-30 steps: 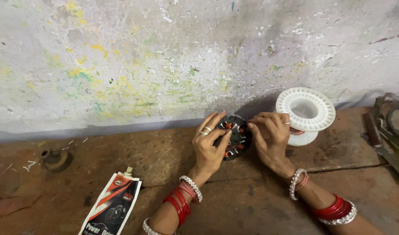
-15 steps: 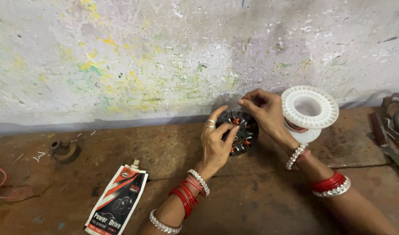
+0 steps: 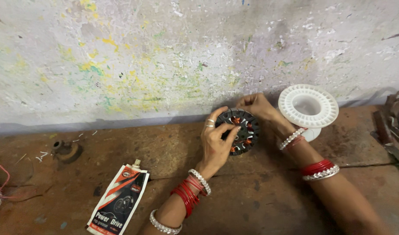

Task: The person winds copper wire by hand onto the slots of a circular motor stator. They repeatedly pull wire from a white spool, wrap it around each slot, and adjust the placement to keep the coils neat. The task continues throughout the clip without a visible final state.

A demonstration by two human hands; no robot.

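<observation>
While I sit at the stained wall (image 3: 164,56), both my hands grip a round black disc with copper coils (image 3: 243,130), held on edge just above the brown floor (image 3: 251,200).

My left hand (image 3: 217,141) is half closed, thumb and fingers pinching the disc's near rim; my right hand (image 3: 258,106) curls over its top edge from behind, fingers bent tight, and I cannot tell what the fingertips pinch. My left palm hides the disc's lower left part. A white plastic spool (image 3: 308,106) stands just right of my right wrist. A printed pouch with a nozzle (image 3: 119,202) lies near my left forearm, a small metal part (image 3: 66,150) farther left. Grey metal pieces (image 3: 395,126) are cut off at the right edge.
</observation>
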